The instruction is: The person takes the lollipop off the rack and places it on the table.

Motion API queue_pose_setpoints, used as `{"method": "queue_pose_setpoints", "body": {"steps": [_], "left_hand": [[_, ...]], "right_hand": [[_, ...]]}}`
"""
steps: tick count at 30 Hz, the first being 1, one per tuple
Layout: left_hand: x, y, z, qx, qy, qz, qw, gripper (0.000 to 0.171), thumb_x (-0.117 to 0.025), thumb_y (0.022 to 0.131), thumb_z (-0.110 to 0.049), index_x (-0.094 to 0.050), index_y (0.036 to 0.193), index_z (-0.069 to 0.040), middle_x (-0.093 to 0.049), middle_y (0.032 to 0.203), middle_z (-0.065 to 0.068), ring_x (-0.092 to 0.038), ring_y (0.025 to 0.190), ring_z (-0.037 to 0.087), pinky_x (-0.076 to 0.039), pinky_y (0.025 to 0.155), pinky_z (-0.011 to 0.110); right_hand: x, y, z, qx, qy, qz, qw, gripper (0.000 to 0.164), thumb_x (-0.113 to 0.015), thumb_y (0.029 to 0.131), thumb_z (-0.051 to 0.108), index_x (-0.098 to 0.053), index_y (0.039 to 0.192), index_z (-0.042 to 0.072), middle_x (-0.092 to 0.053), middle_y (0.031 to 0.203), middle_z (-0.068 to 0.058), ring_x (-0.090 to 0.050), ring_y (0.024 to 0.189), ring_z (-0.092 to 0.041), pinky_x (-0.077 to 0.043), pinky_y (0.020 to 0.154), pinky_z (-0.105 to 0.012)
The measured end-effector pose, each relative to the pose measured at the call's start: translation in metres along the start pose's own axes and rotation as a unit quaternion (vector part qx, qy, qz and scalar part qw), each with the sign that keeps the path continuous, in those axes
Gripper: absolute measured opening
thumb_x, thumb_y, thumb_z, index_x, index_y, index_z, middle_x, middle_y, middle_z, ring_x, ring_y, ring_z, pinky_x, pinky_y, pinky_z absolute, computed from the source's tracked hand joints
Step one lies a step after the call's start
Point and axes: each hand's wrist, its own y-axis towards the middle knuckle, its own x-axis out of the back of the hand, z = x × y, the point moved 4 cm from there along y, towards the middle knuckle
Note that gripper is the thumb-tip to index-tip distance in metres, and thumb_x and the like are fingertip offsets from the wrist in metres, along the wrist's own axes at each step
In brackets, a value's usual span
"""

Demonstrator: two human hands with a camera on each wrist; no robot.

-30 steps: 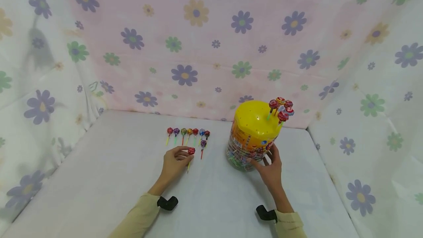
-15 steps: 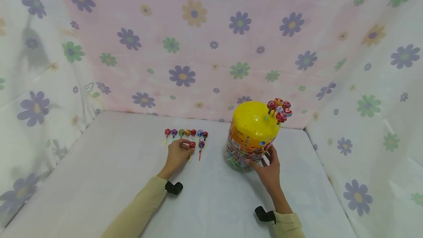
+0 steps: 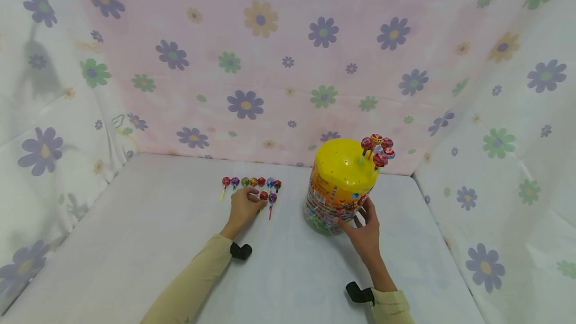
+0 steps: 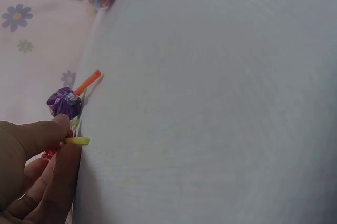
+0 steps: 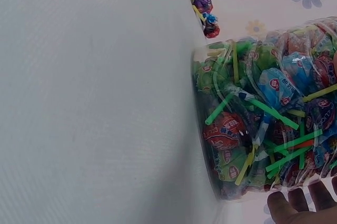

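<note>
My left hand (image 3: 245,208) pinches a red-wrapped lollipop (image 3: 263,195) with a yellow stick (image 4: 77,140), low over the white table. Right beside it lies a purple-wrapped lollipop (image 3: 272,197) with an orange-red stick (image 4: 88,83). Behind these two, several lollipops (image 3: 235,181) in mixed colours form a row, their sticks toward me and partly hidden by the hand. My right hand (image 3: 366,231) grips the lower right side of a large clear jar (image 5: 268,124) packed with lollipops. Several mostly red lollipops (image 3: 380,159) stand upright in the right side of its yellow lid (image 3: 344,161).
A white cloth covers the table (image 3: 288,279). Flower-patterned curtain (image 3: 288,89) encloses it at the back and both sides. Small holes dot the yellow lid. A black wrist camera (image 3: 241,251) sits at the left cuff, and another black camera (image 3: 360,292) at the right cuff.
My left hand has carried the red lollipop forward and down to a spot beside the purple one. The right hand stays on the jar, and the view has shifted slightly.
</note>
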Motion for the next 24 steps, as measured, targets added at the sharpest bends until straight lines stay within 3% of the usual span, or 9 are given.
{"method": "queue_pose_setpoints", "body": {"steps": [7, 12, 19, 24], "left_hand": [[0.006, -0.01, -0.007, -0.01, 0.001, -0.019, 0.9998, 0.029, -0.086, 0.08, -0.007, -0.072, 0.102, 0.006, -0.075, 0.08, 0.016, -0.073, 0.07, 0.026, -0.061, 0.065, 0.036], [0.015, -0.016, -0.025, -0.041, -0.029, -0.013, 0.9986, 0.031, -0.084, 0.083, -0.009, -0.072, 0.108, 0.005, -0.075, 0.084, 0.015, -0.074, 0.071, 0.026, -0.062, 0.063, 0.033], [0.021, -0.029, -0.081, -0.134, -0.119, 0.022, 0.9836, 0.028, -0.08, 0.085, -0.001, -0.072, 0.112, 0.002, -0.074, 0.092, 0.016, -0.073, 0.081, 0.027, -0.061, 0.071, 0.025], [0.02, -0.04, -0.125, -0.169, -0.165, 0.057, 0.97, 0.03, -0.08, 0.086, -0.003, -0.072, 0.115, -0.002, -0.073, 0.098, 0.016, -0.073, 0.087, 0.024, -0.062, 0.076, 0.024]], "right_hand": [[-0.001, -0.002, 0.003, 0.0, 0.002, 0.001, 1.0, 0.091, -0.081, 0.087, 0.007, -0.026, 0.159, 0.006, -0.035, 0.159, -0.02, -0.036, 0.145, -0.044, -0.034, 0.118, -0.058], [0.0, -0.003, 0.005, 0.004, 0.003, -0.003, 1.0, 0.09, -0.081, 0.086, 0.007, -0.027, 0.158, 0.005, -0.036, 0.158, -0.02, -0.037, 0.145, -0.043, -0.035, 0.118, -0.058], [0.001, -0.003, 0.002, 0.003, 0.006, -0.009, 1.0, 0.09, -0.081, 0.086, 0.006, -0.027, 0.158, 0.005, -0.036, 0.158, -0.019, -0.037, 0.144, -0.042, -0.033, 0.118, -0.059], [-0.002, -0.001, 0.0, -0.001, 0.01, -0.004, 1.0, 0.09, -0.081, 0.087, 0.006, -0.026, 0.159, 0.006, -0.035, 0.159, -0.018, -0.036, 0.145, -0.042, -0.032, 0.118, -0.059]]}}
